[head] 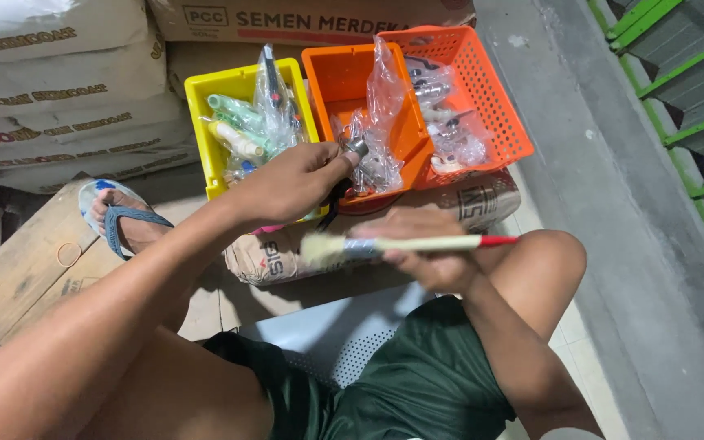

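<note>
Left hand (pixel 295 181) pinches a small metal fitting (pixel 358 148) up at the orange bin (pixel 344 81), within reach of the paintbrush (pixel 393 244) gripped by the right hand (pixel 429 253).

Three bins stand side by side on a printed paper cement sack (pixel 287 253): the yellow plastic bin (pixel 205 122) left, the solid orange plastic bin (pixel 336 77) middle, the orange mesh plastic basket (pixel 490 98) right. Stacked paper sacks (pixel 59 90) lie behind. The cream-bristled paintbrush (pixel 393 244) lies crosswise before the bins.
</note>
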